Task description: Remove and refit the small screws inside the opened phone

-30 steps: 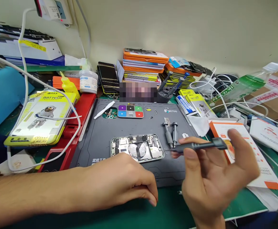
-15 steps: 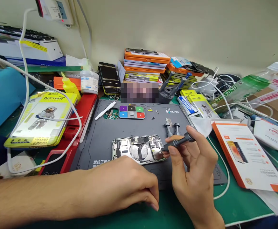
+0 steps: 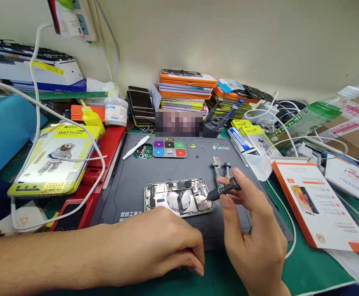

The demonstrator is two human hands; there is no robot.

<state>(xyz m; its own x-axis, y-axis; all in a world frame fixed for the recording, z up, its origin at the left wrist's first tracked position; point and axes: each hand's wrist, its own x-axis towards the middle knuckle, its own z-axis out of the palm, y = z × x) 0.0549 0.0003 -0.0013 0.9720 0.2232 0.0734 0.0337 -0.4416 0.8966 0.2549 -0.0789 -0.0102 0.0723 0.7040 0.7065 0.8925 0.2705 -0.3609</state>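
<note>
An opened smartphone (image 3: 178, 200) lies face-up on the dark grey work mat (image 3: 127, 172), its inner boards and a round coil showing. My right hand (image 3: 253, 230) grips a dark precision screwdriver (image 3: 224, 190) between thumb and fingers, the index finger near its rear end. The screwdriver slants down to the left, with its tip at the phone's right end. In front of the phone, my left hand (image 3: 173, 242) is curled loosely with nothing visible in it, and it covers part of the phone's near edge. Two more screwdrivers (image 3: 227, 168) lie just behind my right hand.
On the mat are a white pry tool (image 3: 135, 148), a coloured screw tray (image 3: 169, 149) and small loose parts. A screwdriver holder (image 3: 213, 126) stands behind. Battery packs (image 3: 56, 160) lie left, an orange-white box (image 3: 319, 205) right. White cables (image 3: 101, 164) loop on both sides.
The screwdriver's rear end has dipped and moved left, with my right index finger shifting along with it. My left hand has barely moved. The whole view has shifted slightly.
</note>
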